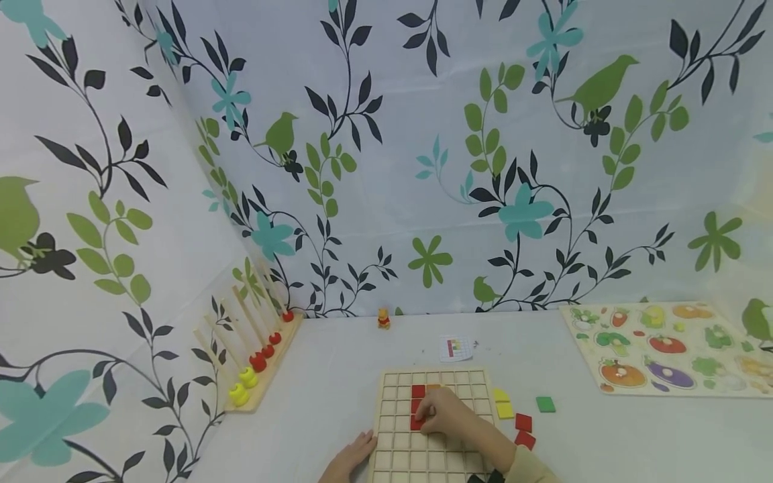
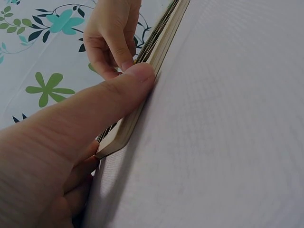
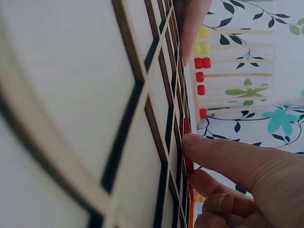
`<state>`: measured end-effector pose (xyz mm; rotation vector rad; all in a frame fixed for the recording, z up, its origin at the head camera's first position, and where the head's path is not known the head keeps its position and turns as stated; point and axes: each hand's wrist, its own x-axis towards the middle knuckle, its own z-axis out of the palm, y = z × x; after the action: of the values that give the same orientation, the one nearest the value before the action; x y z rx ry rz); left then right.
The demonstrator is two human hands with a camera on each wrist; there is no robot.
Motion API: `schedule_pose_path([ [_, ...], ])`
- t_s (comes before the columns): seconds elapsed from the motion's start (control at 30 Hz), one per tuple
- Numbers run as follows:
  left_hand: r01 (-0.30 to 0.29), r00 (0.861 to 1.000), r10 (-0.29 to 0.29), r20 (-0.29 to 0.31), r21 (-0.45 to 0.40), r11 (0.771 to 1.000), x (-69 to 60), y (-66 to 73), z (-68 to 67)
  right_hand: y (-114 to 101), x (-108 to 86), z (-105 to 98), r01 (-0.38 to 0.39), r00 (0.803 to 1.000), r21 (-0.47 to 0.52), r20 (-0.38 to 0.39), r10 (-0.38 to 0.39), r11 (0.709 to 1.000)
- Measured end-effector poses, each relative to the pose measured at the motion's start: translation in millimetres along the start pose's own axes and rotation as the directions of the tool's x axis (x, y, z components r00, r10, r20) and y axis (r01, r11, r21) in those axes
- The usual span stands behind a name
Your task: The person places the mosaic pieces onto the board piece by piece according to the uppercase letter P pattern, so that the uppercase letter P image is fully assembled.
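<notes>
A wooden grid board (image 1: 401, 461) lies on the table, with red tiles (image 1: 418, 391) in a column and an orange tile (image 1: 432, 388) at the top. Over the column's lower end, my right hand (image 1: 449, 419) pinches a red tile (image 3: 187, 128); in the right wrist view the fingertips (image 3: 191, 139) touch it at the grid. Part of the board is hidden under this hand. My left hand (image 1: 353, 456) rests against the board's left edge, and the left wrist view shows its thumb (image 2: 118, 90) lying straight across the rim (image 2: 124, 130).
Right of the board lie yellow tiles (image 1: 504, 410), red tiles (image 1: 523, 422) and a green tile (image 1: 545, 404). A small pattern card (image 1: 455, 349) and a figurine (image 1: 383, 318) are behind it. A bead rack (image 1: 263, 379) stands left, a vegetable puzzle (image 1: 667, 345) lies right.
</notes>
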<state>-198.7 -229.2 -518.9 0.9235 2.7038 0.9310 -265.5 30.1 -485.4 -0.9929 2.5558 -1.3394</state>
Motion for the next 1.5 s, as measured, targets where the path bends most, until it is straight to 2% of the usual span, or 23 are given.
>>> schedule_pose_path([
  [0.27, -0.023, 0.999, 0.023, -0.038, 0.014, 1.0, -1.1, 0.1, -2.0, -6, 1.6, -2, -0.02, 1.0, -0.021, 0.001, 0.02, 1.0],
  [0.5, 0.002, 1.0, -0.002, 0.007, -0.015, 1.0, 0.1, 1.8, -2.7, -12, -2.8, -8, -0.004, 1.0, -0.058, 0.0, 0.004, 0.998],
  [0.57, 0.002, 1.0, -0.002, 0.002, -0.013, 1.0, 0.1, 1.9, -3.2, -13, -4.5, -11, 0.008, 1.0, -0.072, -0.016, -0.009, 0.997],
  [0.8, -0.012, 1.0, 0.012, -0.021, -0.006, 1.0, -1.2, -0.8, -1.9, -18, -13.5, -33, 0.026, 0.996, -0.102, -0.079, -0.034, 0.995],
  [1.03, -0.008, 0.999, 0.007, -0.04, -0.03, 1.0, -3.1, -1.1, 1.1, -17, -30.7, -64, 0.018, 0.982, -0.165, -0.181, -0.049, 0.986],
  [1.23, -0.023, 0.999, 0.023, -0.046, -0.02, 1.0, -2.2, -2.9, 1.7, -9, -54.2, -90, -0.061, 0.96, -0.196, -0.281, 0.004, 0.979],
  [1.3, -0.034, 0.998, 0.033, -0.051, -0.011, 0.999, -2.3, -3.8, 1.8, -6, -62.1, -96, -0.106, 0.95, -0.206, -0.31, 0.038, 0.973],
  [1.5, -0.014, 0.999, 0.013, -0.036, -0.026, 1.0, -4.8, -5.1, 1.7, 4, -82.8, -107, -0.239, 0.926, -0.191, -0.341, 0.164, 0.952],
])
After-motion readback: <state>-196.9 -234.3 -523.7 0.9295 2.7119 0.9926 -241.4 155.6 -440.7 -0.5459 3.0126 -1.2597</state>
